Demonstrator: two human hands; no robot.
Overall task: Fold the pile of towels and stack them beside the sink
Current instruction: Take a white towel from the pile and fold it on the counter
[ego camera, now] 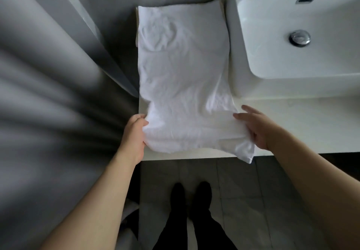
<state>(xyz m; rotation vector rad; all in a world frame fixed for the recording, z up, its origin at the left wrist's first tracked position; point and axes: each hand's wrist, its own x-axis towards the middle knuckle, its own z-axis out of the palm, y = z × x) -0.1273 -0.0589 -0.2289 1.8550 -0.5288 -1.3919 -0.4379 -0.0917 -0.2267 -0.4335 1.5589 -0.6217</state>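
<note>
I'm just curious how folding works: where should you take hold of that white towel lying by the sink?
Probably by the two near corners, coming from the counter's front edge. The towel lies lengthwise away from the person, its near end overhanging slightly, so those corners are free. The left hand already grips one; the right hand rests open by the other.

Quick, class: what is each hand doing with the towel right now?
Left hand: grips the near left edge of the white towel.
Right hand: fingers spread; thumb seems tucked at the towel's near right corner, grip unclear.
</note>
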